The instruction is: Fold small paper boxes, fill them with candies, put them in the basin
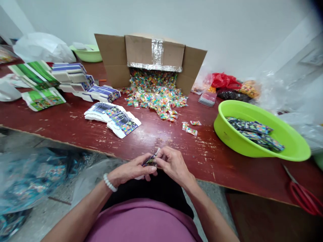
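Close to the table's front edge, my left hand (pixel 137 170) is closed around a small printed carton (pixel 150 160), dark and colourful with a white flap sticking up. My right hand (pixel 172 163) pinches the flap end of the same carton. Fingers cover much of it, so its inside cannot be seen. Beyond my hands lies a fanned stack of flat printed cartons (pixel 123 122). A few wrapped candies (pixel 189 129) lie loose to the right of that stack.
An open cardboard box (pixel 113 62) at the back spills a heap of wrapped candies (pixel 153 95). At right stands a green basin (pixel 224 126) with dark printed packs (pixel 257 131); red-handled scissors (pixel 304 196) lie at the edge. Bundled cartons (pixel 73 79) are stacked at left.
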{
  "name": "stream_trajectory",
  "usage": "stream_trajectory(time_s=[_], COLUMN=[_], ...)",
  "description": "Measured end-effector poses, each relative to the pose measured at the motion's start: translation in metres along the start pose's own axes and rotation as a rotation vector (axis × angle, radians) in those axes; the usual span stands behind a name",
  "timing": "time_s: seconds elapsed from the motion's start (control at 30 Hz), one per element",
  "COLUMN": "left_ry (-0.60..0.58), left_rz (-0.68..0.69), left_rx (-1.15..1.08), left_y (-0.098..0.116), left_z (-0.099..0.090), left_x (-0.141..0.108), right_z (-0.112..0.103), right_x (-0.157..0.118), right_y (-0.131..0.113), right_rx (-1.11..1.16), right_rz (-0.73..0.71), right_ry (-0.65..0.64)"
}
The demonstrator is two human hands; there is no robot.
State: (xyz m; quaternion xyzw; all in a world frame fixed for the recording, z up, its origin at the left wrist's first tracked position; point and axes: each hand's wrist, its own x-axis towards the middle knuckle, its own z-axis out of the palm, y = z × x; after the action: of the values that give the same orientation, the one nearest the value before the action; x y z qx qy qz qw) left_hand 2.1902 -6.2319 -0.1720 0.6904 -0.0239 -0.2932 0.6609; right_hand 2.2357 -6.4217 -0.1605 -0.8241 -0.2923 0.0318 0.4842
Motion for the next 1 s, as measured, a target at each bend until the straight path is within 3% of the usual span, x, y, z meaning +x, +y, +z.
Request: stream_trajectory(time_s=[0.1, 0.27, 0.37, 0.43, 0.53, 0.57, 0.73, 0.87, 1.0], left_ry=[-0.145, -0.184, -0.163, -0.074, 0.1, 0.139, 0.195, 0.339, 0.498], left_rz=[-0.101, -0.103, -0.111, -0.09, -0.015, 0.012, 0.184, 0.339, 0.33], left_rx=[-0.052, -0.047, -0.041, -0.032, -0.042, -0.046, 0.076, 0.038, -0.186], left_y=[0.007, 0.006, 0.002, 0.0, 0.001, 0.002, 0.009, 0.006, 0.001], left_z=[-0.002, 0.003, 0.013, 0.02, 0.027, 0.028, 0.022, 0.023, 0.036], left_x=[-0.002, 0.0, 0.002, 0.004, 0.006, 0.006, 0.003, 0.0, -0.001], right_z=[0.003, -0.001, -0.002, 0.001, 0.008, 0.011, 0.016, 0.01, 0.014], right_x=[-0.006, -0.017, -0.019, -0.018, -0.016, -0.015, -0.014, -0.013, -0.011], right_y=[-0.005, 0.001, 0.004, 0.003, 0.002, 0.002, 0.008, 0.007, 0.006], right_rx=[0.062, 0.215, 0.198, 0.191, 0.155, 0.179, 0.566, 0.437, 0.525], right_rz=[-0.039, 0.042, 0.05, 0.062, 0.069, 0.08, 0.286, 0.25, 0.244], right_ry=[0.007, -0.233, -0.284, -0.176, 0.174, 0.232, 0.101, 0.199, 0.248])
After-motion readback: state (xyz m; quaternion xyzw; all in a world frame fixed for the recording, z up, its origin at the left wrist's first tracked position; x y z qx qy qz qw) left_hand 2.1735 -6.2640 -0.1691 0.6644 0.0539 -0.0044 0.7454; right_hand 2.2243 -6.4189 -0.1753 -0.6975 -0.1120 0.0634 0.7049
